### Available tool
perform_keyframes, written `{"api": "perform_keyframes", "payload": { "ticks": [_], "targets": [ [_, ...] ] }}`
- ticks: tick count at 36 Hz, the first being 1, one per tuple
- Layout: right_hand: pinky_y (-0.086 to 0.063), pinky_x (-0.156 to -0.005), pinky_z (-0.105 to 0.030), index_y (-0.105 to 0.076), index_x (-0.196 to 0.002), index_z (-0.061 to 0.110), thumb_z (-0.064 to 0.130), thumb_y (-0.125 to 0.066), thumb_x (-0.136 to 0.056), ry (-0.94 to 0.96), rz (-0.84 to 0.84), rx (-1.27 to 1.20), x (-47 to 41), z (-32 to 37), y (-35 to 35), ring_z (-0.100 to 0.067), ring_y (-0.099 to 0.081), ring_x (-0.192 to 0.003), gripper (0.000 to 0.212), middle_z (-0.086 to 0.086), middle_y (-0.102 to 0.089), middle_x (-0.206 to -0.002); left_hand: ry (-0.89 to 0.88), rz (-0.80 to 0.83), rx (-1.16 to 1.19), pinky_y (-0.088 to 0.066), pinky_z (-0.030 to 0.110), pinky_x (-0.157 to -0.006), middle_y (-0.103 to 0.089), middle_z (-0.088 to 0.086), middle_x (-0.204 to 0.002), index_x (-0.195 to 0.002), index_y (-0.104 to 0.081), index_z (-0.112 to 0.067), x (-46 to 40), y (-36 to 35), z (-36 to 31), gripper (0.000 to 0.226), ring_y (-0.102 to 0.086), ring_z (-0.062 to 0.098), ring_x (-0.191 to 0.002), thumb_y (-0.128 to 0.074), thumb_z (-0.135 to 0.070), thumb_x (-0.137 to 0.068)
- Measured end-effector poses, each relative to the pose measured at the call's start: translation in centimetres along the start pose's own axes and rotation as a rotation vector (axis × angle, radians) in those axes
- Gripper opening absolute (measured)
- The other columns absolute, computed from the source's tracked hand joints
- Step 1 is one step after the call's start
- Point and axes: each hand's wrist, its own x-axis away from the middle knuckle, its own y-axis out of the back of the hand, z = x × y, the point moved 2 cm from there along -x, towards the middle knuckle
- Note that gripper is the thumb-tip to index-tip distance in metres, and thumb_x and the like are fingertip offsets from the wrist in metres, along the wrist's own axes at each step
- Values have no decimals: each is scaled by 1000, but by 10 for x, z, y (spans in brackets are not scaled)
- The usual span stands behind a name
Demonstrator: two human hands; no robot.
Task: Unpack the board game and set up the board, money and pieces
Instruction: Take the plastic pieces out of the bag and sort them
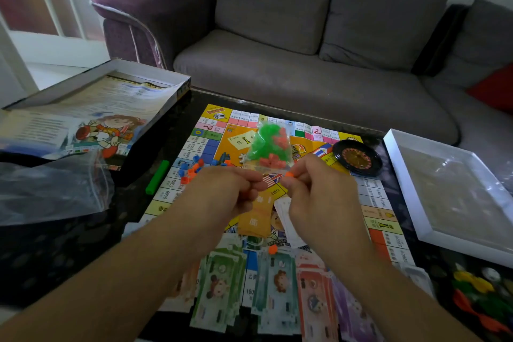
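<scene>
Both hands, left (222,189) and right (319,189), pinched the lower edge of a small clear bag (270,147) stuffed with green and red pieces, held upright above the board (374,197)

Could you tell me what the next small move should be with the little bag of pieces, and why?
Probably pull the bag's lower edge open and tip the pieces out onto the board. Both hands, left hand and right hand, pinch the clear bag by its lower edge, with green and red pieces still inside, while loose blue and orange pieces already lie on the board.
</scene>
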Motion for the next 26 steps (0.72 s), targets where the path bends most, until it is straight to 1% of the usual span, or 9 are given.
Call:
{"api": "perform_keyframes", "payload": {
  "ticks": [4,7,11,15,17,19,21,24,26],
  "targets": [
    [-50,-61,-23,-63,-87,25,19,-72,-99,-39,40,-63,-1,-4,4,-1,-64,-71,16,14,-64,-70,65,-8,-130,-33,28,-51,-57,16,-74,-92,-69,6,-4,0,-4,31,-41,19,-57,-40,11,-103],
    [-47,-61,-15,-66,-88,25,19,-74,-97,-17,40,-133,0,0,1,-2,-64,-75,14,14,-65,-72,124,76,-145,-23,25,-49,-42,6,-62,-97,-69,6,-7,1,4,22,-27,15,-53,-49,-3,-104],
    [-50,-68,-23,-70,-89,29,23,-81,-90,116,63,-133,2,6,-4,-7,-62,-82,12,14,-62,-82,52,283,-15,-21,27,-49,-31,-1,-64,-86,-62,-10,-2,3,8,22,-21,13,-56,-60,-25,-103],
    [-46,-69,-19,-71,-90,31,23,-87,-83,118,43,-185,2,6,-2,-10,-60,-85,19,15,-59,-86,-78,308,-69,-23,28,-51,-27,2,-67,-78,-58,-9,1,6,3,27,-23,13,-56,-62,-17,-103],
    [-50,-72,-24,-69,-99,36,28,-88,-82,79,68,-215,2,7,-1,-9,-61,-86,27,16,-60,-90,-118,318,-104,-25,28,-51,-27,3,-69,-81,-63,-6,2,9,1,25,-24,14,-57,-63,-18,-103],
    [-54,-72,-27,-63,-109,40,32,-88,-83,-4,190,-226,0,7,0,-7,-63,-87,37,16,-62,-95,-144,290,-146,-27,28,-50,-28,1,-67,-82,-66,-6,3,12,-1,27,-25,13,-56,-64,-23,-103],
    [-55,-74,-26,-62,-111,41,32,-87,-84,-49,408,-140,-2,3,2,-3,-64,-87,39,15,-64,-97,-170,233,-206,-28,27,-49,-28,-3,-62,-92,-68,-2,2,16,-5,27,-25,12,-52,-65,-27,-102],
    [-54,-78,-27,-70,-109,36,32,-87,-84,27,700,134,1,-3,4,-2,-61,-90,30,16,-66,-97,-182,196,-241,-30,23,-46,-29,-6,-58,-98,-66,0,-1,21,-8,32,-25,11,-50,-67,-32,-100],
    [-51,-72,-21,-73,-108,32,28,-86,-85,100,774,276,7,-5,0,-2,-59,-88,26,16,-65,-98,-166,214,-211,-30,22,-45,-30,-5,-59,-104,-65,2,-2,22,-8,35,-25,11,-50,-63,-33,-102]
  ]
}}
